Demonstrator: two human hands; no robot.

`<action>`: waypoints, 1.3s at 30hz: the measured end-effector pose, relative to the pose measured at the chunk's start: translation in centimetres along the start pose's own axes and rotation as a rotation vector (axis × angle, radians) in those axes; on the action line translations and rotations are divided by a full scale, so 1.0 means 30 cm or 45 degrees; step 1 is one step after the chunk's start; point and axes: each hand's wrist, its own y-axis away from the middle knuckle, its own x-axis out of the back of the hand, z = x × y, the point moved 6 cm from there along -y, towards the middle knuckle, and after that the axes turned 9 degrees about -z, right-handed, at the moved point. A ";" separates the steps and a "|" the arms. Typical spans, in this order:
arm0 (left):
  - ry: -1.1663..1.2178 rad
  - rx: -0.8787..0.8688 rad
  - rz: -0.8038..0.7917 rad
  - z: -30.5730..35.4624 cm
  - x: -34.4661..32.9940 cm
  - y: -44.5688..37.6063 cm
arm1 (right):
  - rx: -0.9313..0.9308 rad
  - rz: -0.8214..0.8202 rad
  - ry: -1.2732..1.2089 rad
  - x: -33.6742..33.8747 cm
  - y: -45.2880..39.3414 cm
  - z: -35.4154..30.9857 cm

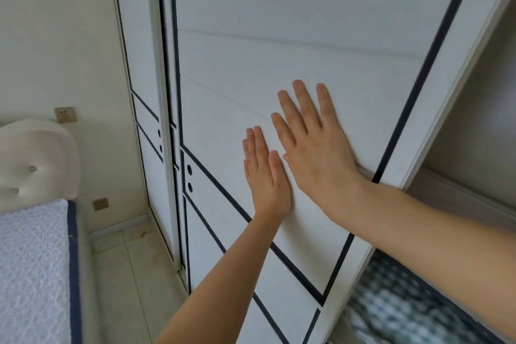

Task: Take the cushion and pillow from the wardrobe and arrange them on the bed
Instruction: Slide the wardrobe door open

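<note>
The white sliding wardrobe door with dark blue trim lines fills most of the view. At its right edge the wardrobe is open, and a blue-and-white checked fabric item, blurred, lies inside on a low shelf. The bed with white textured cover and padded headboard stands at the far left. Both arms are stretched forward. The right hand is flat on the door, fingers spread, holding nothing. The left hand is flat just beside it, fingers together, also empty.
</note>
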 end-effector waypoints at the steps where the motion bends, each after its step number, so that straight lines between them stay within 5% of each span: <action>1: -0.008 -0.015 0.011 -0.021 0.013 -0.025 | -0.002 0.006 0.003 -0.001 -0.032 -0.019; 22: -0.021 -0.043 0.052 -0.357 0.236 -0.444 | 0.052 -0.021 -0.024 0.016 -0.512 -0.302; 39: -0.045 -0.054 -0.066 -0.358 0.301 -0.452 | 0.064 -0.083 -0.139 0.053 -0.528 -0.321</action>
